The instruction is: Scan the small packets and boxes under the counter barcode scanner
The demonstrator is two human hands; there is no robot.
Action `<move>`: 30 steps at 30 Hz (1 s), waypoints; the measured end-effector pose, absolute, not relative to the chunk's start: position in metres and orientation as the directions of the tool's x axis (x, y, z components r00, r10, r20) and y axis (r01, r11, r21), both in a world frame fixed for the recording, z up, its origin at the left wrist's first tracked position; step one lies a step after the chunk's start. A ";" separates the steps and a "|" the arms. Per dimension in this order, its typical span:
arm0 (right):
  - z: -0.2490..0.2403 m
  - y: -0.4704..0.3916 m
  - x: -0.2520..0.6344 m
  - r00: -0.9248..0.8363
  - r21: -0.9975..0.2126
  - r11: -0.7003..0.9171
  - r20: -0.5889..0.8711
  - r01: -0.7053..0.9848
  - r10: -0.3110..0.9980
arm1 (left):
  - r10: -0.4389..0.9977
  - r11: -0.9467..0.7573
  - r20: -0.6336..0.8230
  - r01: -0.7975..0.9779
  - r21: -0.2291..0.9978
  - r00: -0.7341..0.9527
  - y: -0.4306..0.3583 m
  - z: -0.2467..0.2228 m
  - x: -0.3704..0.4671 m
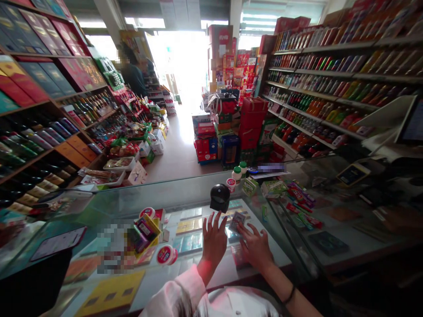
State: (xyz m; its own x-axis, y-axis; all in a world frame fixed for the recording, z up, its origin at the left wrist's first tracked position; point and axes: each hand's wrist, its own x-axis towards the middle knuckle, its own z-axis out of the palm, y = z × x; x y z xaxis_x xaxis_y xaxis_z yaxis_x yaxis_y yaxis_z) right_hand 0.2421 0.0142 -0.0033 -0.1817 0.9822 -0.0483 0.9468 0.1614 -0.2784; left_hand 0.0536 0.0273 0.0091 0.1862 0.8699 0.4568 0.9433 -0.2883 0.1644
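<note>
My left hand [214,241] is over the glass counter, fingers apart and pointing forward, with nothing visible in it. Just beyond its fingertips stands a black scanner [220,197] with a rounded head. To its right, my right hand [257,248] has its fingertips on a small grey packet [237,219]; the other fingers are bent and spread. Part of the packet is hidden by the fingers. A dark band [291,294] circles my right wrist. Flat boxes in rows [188,225] show beneath the glass. Left of my hands, a red-and-white tub [166,254] lies near a yellow-and-purple box [147,231].
Green-lidded bottles [236,173] stand at the counter's far edge, with gum packs [300,193] to the right. A phone [58,243] lies at left. Bottle shelves [324,79] line the right wall; stacked red boxes [253,123] stand beyond. A person [132,75] is at the far left.
</note>
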 end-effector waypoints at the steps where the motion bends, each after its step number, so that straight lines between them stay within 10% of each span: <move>1: -0.002 0.006 0.241 -0.191 -0.292 0.165 -0.062 0.942 0.980 | 0.882 -0.292 0.430 0.939 0.182 0.191 0.024 0.004 0.054; 13: 0.006 0.034 0.251 -0.040 -0.126 0.041 0.010 0.991 0.999 | 0.917 -0.245 0.375 0.934 0.260 0.136 0.014 -0.020 0.084; 30: 0.006 0.024 0.244 0.016 -0.417 0.064 0.185 0.907 0.983 | 0.954 -0.275 0.223 0.874 0.400 0.198 0.024 -0.009 0.046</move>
State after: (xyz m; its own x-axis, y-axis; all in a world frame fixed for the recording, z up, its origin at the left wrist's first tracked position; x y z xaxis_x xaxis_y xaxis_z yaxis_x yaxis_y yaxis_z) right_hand 0.2443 0.0237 0.0056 0.0162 0.9825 0.1855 0.9065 0.0638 -0.4173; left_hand 0.0455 0.0241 -0.0091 0.1984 0.9544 0.2232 0.8742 -0.2753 0.4000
